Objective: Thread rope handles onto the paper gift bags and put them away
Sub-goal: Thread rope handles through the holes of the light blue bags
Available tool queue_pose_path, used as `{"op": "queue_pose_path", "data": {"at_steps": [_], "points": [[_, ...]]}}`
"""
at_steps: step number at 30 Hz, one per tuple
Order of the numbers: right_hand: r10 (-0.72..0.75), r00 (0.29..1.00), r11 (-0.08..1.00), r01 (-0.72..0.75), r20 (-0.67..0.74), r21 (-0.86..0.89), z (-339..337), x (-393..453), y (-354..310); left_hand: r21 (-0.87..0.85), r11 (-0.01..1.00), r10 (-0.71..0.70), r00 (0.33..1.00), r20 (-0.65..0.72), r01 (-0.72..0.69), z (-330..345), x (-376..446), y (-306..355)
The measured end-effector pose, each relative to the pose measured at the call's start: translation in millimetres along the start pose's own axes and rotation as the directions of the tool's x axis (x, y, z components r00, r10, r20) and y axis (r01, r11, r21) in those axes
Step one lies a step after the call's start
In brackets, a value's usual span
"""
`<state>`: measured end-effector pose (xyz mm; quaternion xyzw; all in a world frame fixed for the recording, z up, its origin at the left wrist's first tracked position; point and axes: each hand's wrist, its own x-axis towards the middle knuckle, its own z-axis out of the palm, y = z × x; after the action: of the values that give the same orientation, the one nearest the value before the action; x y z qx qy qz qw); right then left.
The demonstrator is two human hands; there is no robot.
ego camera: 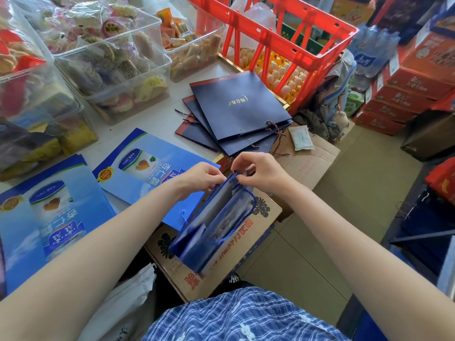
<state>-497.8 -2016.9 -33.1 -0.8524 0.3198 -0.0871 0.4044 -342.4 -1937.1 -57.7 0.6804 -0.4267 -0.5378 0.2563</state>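
Observation:
A blue paper gift bag (216, 225) stands open in front of me over a cardboard box. My left hand (200, 177) grips the bag's top rim on the left. My right hand (258, 172) pinches a blue rope handle (252, 200) at the rim's top edge; the rope loops down the bag's right side. A second blue rope end (182, 215) hangs at the bag's left. Flat light-blue printed bags (147, 163) lie on the table to the left. A fanned pile of dark navy bags (236, 114) with twisted rope handles lies further back.
Clear plastic bins of snacks (103, 57) line the table's back left. A red plastic crate (283, 43) holds egg trays behind the navy bags. An open cardboard box (246, 244) sits under the bag. Red cartons (403, 94) are stacked at the right over a tiled floor.

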Motion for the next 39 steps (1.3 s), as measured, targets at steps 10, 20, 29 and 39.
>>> {"op": "queue_pose_path", "data": {"at_steps": [10,20,29,39], "points": [[0.033,0.999,0.984,-0.040,-0.042,-0.171,11,2,-8,-0.085,0.990,-0.124,0.987,-0.102,0.115,11,0,2],[0.042,0.999,0.997,-0.041,0.030,-0.059,1,-8,-5,-0.268,0.953,-0.197,0.964,-0.181,0.144,7,2,13],[0.030,0.994,0.998,-0.036,-0.105,-0.049,-4,-15,9,-0.289,0.941,-0.257,0.929,-0.268,0.177,1,2,10],[0.051,0.999,0.990,-0.052,-0.016,-0.129,-2,-17,14,0.269,0.962,0.186,0.829,-0.527,-0.045,-7,-6,9]]}}
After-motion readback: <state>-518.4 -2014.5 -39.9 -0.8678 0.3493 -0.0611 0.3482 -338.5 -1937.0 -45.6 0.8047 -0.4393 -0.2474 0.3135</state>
